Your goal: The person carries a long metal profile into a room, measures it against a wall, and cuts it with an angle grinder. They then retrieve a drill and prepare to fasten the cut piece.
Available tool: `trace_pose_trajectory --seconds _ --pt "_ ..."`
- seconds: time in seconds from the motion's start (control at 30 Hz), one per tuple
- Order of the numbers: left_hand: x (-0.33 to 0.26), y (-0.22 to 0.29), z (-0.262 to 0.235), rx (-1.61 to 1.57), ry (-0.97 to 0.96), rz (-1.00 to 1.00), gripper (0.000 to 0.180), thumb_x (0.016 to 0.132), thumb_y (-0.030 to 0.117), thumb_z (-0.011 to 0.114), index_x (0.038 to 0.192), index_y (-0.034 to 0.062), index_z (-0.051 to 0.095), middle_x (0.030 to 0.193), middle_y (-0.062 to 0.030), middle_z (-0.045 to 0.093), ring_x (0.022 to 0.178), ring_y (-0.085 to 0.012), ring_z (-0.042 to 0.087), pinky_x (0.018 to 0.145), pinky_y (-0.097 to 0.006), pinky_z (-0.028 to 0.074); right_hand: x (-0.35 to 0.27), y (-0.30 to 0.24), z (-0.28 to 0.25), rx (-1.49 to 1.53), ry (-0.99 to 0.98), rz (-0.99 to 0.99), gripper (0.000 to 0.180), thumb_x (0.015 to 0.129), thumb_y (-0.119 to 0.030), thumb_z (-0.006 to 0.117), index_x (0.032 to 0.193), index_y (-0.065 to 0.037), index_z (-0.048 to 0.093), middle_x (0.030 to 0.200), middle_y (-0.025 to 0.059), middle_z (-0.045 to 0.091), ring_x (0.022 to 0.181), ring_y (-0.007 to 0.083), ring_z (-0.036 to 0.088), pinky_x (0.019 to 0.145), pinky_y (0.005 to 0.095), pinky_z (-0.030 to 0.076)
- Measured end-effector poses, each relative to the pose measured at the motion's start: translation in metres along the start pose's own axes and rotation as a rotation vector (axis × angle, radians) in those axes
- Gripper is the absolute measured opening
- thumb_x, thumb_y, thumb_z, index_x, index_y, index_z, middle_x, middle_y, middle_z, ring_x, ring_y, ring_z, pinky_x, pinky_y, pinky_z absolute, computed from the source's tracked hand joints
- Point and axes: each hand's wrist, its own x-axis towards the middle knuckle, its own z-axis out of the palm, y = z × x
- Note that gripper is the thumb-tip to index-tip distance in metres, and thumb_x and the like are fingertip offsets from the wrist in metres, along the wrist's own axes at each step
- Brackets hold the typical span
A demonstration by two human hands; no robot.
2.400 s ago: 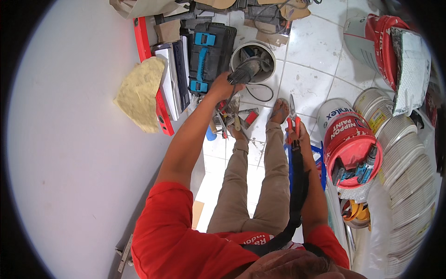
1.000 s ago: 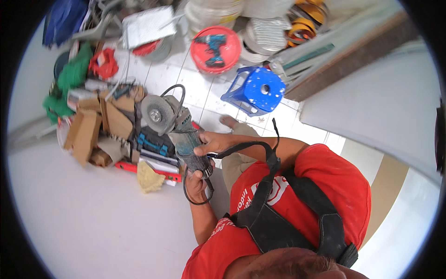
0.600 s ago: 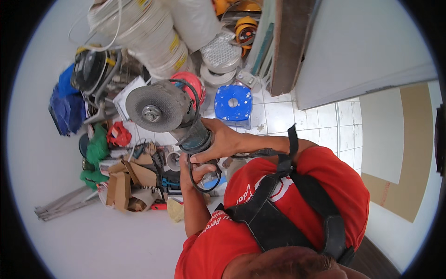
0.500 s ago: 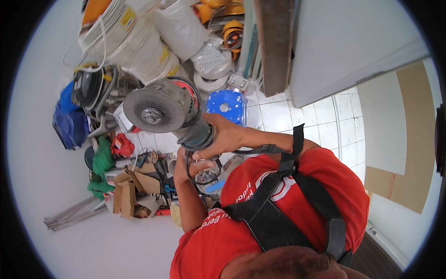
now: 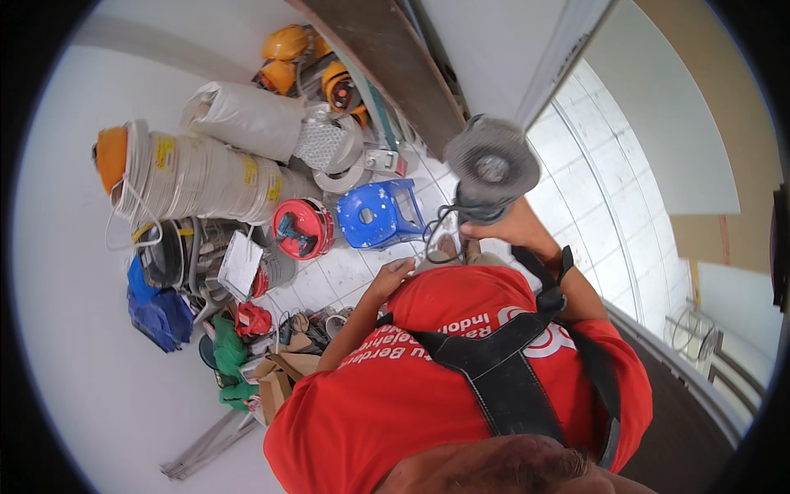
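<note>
My right hand (image 5: pixel 512 230) grips the body of an angle grinder (image 5: pixel 492 165), which is raised in front of my right side. Its round disc faces up and looks slightly blurred. A dark power cord (image 5: pixel 439 235) hangs in a loop beside the tool's lower end. Close to the front of my red shirt, my left hand (image 5: pixel 393 277) is free of the grinder, with its fingers stretched out and nothing seen in them. Nearest to that hand is a blue plastic stool (image 5: pixel 362 216), spattered with white, on the tiled floor.
A red-lidded bucket (image 5: pixel 306 226) carrying a cordless drill (image 5: pixel 293 235) stands left of the stool. Beyond are stacked cable coils (image 5: pixel 206 177), a white roll (image 5: pixel 247 119) and yellow helmets (image 5: pixel 285 43). A brown board (image 5: pixel 395 66) leans ahead. Cardboard boxes (image 5: pixel 276 383) lie at lower left.
My right hand has carried the grinder from left to right, toward the doorway side. My left hand has come off the tool area and lowered beside my belly. The view has turned rightward.
</note>
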Motion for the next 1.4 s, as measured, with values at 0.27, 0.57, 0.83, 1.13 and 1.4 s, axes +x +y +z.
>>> trace_pose_trajectory --seconds 0.27,0.57,0.83,1.13,1.4 --pt "0.074 0.169 0.092 -0.291 -0.627 0.085 0.095 0.090 0.076 0.029 0.146 -0.0010 0.032 0.143 -0.0184 0.045 0.132 -0.0302 0.041 0.111 -0.044 0.027 -0.038 0.016 -0.028 0.109 0.373 0.082 0.051 0.068 -0.015 0.084 0.111 -0.001 0.060 0.094 0.0041 0.066 0.086 0.0126 0.061 0.080 0.0287 0.050" --pt "0.089 0.257 0.149 -0.823 -0.301 0.504 0.045 0.099 0.034 0.054 0.134 0.0080 0.044 0.096 -0.0092 0.060 0.075 -0.0195 0.060 0.071 -0.033 0.051 -0.076 0.048 -0.043 -0.071 0.847 0.216 0.060 0.065 -0.012 0.081 0.117 0.005 0.057 0.099 0.0105 0.069 0.088 0.0167 0.064 0.082 0.0293 0.050" --pt "0.083 0.358 0.160 -0.350 -0.154 0.829 0.043 0.098 0.037 0.056 0.123 0.0014 0.052 0.081 -0.0113 0.063 0.058 -0.0151 0.059 0.054 -0.029 0.050 -0.130 0.049 -0.053 -0.267 0.623 0.491 0.071 0.058 -0.013 0.081 0.123 0.002 0.058 0.105 0.0135 0.068 0.096 0.0233 0.064 0.088 0.0318 0.049" --pt "0.103 0.313 0.090 0.126 -0.330 0.683 0.042 0.103 0.043 0.040 0.104 0.0034 0.054 0.066 -0.0062 0.057 0.052 -0.0168 0.056 0.053 -0.029 0.048 -0.147 0.034 -0.052 0.055 0.792 0.158 0.072 0.061 -0.011 0.082 0.127 0.002 0.056 0.103 0.0063 0.066 0.094 0.0156 0.059 0.088 0.0292 0.046" --pt "-0.009 0.407 0.133 -0.496 -1.288 0.981 0.044 0.105 0.043 0.024 0.108 0.0124 0.056 0.084 -0.0124 0.069 0.093 -0.0322 0.068 0.095 -0.053 0.046 -0.153 0.072 -0.075 -0.558 0.942 0.602 0.083 0.057 -0.019 0.079 0.134 -0.007 0.053 0.096 0.0239 0.068 0.091 0.0340 0.067 0.085 0.0371 0.051"
